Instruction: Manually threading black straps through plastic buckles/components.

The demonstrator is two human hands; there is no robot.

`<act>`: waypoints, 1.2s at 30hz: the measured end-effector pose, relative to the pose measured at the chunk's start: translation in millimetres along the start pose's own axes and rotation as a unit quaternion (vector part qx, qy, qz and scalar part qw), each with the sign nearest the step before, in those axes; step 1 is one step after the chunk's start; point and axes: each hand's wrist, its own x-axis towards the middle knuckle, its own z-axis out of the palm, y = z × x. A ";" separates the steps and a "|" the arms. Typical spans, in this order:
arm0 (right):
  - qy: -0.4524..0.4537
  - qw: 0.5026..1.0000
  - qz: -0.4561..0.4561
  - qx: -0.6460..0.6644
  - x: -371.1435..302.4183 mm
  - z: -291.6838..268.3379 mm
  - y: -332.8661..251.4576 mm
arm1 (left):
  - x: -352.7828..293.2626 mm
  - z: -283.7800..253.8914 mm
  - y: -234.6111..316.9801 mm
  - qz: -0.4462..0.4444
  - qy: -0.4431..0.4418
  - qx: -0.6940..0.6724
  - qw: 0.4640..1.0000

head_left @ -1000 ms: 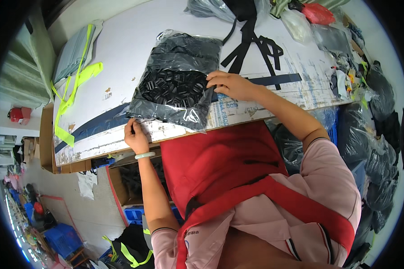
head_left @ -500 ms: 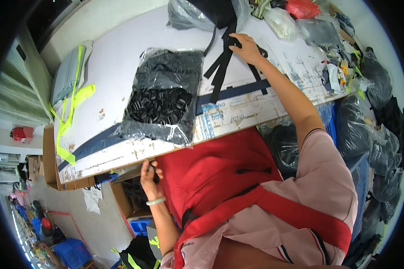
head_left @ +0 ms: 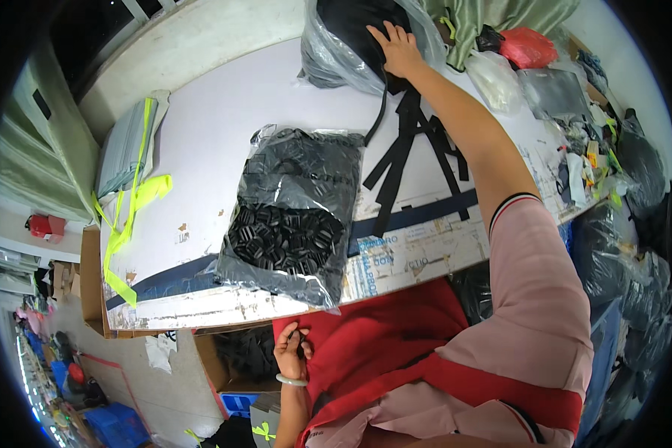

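My right hand reaches to the far side of the table, its fingers spread over the black material inside a clear plastic bag. Just below it, several black webbing straps lie fanned out on the tabletop. My left hand is below the table's front edge, before the red apron, its fingers curled round a small black piece whose kind I cannot make out. Between the hands, a clear bag of black plastic buckles lies on the table, its lower part showing the pile of buckles.
Folded grey cloth with neon-yellow tape lies at the table's left. A red bag, clear bags and scraps crowd the far right. Dark plastic bags stand beside the table on the right. An open carton is under the front edge.
My right hand has let go of the straps and moved farther away, onto the black material in the bag. My left hand stays low, still curled round the small black piece. The view has shifted.
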 end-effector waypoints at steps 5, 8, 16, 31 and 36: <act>-0.138 0.989 -0.023 -0.047 59.8 25.9 -15.9 | 7.1 3.6 11.4 -0.034 0.004 -0.028 0.999; -0.388 0.914 0.046 0.104 92.9 5.5 -22.1 | 11.7 8.6 18.1 -0.058 0.023 -0.018 0.998; -0.247 0.955 -0.128 0.101 69.1 26.3 -3.2 | 24.8 16.3 25.3 -0.088 0.036 0.020 0.995; 0.006 0.982 0.068 0.177 67.7 -5.9 4.9 | 16.8 17.0 22.1 -0.070 0.012 -0.022 0.997; 0.068 0.956 0.159 0.238 91.9 -66.1 7.2 | 17.6 9.4 13.4 -0.063 0.005 -0.004 0.998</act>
